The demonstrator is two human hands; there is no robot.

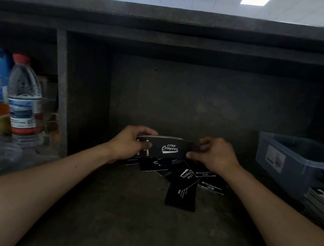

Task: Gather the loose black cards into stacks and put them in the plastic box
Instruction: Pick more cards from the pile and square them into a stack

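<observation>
The left hand (129, 143) grips one short end of a partial stack of black cards (168, 147). The right hand (213, 155) pinches the opposite end, fingers curled. The stack is held just above the loose cards (184, 182), which lie overlapping on the counter (130, 214), its printed face tilted toward the camera.

To square the stack, press both ends inward and tap its long edge on the counter; add further cards only once the edges align.

The plastic box (291, 166) stands well apart to the right, open-topped, with a pile of other cards (323, 205) lying just in front of it.
</observation>
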